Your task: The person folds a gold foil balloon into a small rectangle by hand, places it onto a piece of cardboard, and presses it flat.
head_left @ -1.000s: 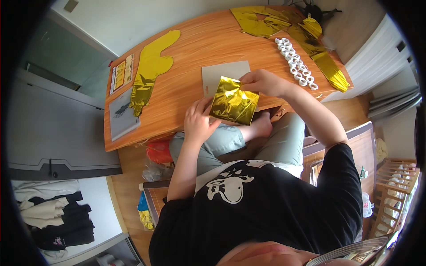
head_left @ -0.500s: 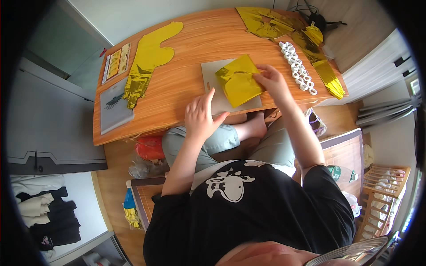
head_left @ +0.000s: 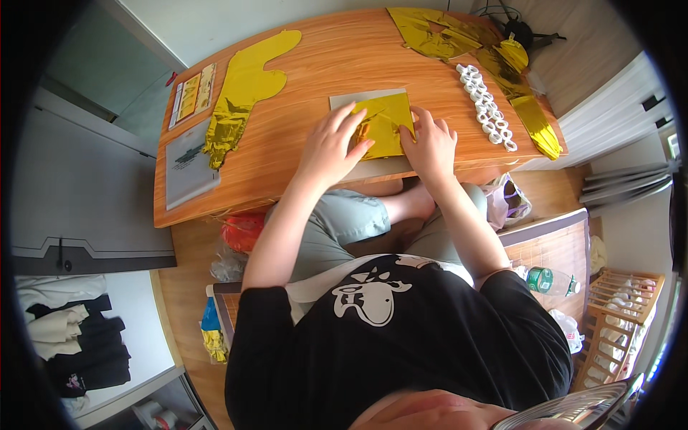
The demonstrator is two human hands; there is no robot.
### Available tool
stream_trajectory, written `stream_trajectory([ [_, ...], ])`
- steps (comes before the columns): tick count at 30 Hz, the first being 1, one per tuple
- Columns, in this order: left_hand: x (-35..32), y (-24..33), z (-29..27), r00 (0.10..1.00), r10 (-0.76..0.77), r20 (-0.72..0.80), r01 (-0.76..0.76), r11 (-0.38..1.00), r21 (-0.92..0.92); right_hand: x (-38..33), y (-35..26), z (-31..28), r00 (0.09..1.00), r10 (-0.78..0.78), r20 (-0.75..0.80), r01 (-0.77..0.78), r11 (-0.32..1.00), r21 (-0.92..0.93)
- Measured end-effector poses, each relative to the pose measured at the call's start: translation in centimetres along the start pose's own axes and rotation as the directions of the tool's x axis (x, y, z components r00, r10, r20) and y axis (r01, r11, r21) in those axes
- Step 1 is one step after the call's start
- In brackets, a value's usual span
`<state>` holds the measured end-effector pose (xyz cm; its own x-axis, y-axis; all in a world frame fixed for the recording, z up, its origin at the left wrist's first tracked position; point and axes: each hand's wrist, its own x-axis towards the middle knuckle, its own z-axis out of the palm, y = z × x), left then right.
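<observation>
A folded square of shiny gold foil (head_left: 383,129) lies nearly flat on a grey cardboard sheet (head_left: 373,170) at the front edge of the table. On the foil's left side rests my left hand (head_left: 331,147), fingers stretched and the thumb apart, its fingertips touching the edge. My right hand (head_left: 432,149) grips the foil's right edge, thumb on top and forefinger along the side. Strips of the cardboard show above and below the foil. What lies under my palms is hidden.
A cut gold foil piece (head_left: 251,79) lies to the left, near a clear plastic sleeve (head_left: 190,172) and a printed card (head_left: 192,97). White linked rings (head_left: 487,107) lie right of my hands. More crumpled gold foil (head_left: 441,36) covers the far right of the wooden table (head_left: 322,64).
The gold foil has turned from tilted to nearly square with the cardboard and come down flatter. My left hand has moved onto its left edge; my right hand has shifted slightly.
</observation>
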<state>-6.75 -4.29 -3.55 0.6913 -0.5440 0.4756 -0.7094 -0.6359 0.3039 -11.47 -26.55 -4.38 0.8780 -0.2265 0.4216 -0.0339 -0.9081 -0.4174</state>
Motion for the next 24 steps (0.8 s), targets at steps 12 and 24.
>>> stream_trajectory([
  [12, 2.4, -2.6, 3.7, 0.893, 0.227, 0.388, -0.26, 0.965, 0.033, 4.6, 3.9, 0.2, 0.846, -0.474, 0.244, 0.409, 0.871, 0.272],
  [24, 2.8, -2.6, 2.5, 0.846, 0.254, 0.469, -0.326, 0.942, 0.078, 7.6, 7.0, -0.8, 0.51, -0.629, 0.586, 0.61, 0.745, 0.269],
])
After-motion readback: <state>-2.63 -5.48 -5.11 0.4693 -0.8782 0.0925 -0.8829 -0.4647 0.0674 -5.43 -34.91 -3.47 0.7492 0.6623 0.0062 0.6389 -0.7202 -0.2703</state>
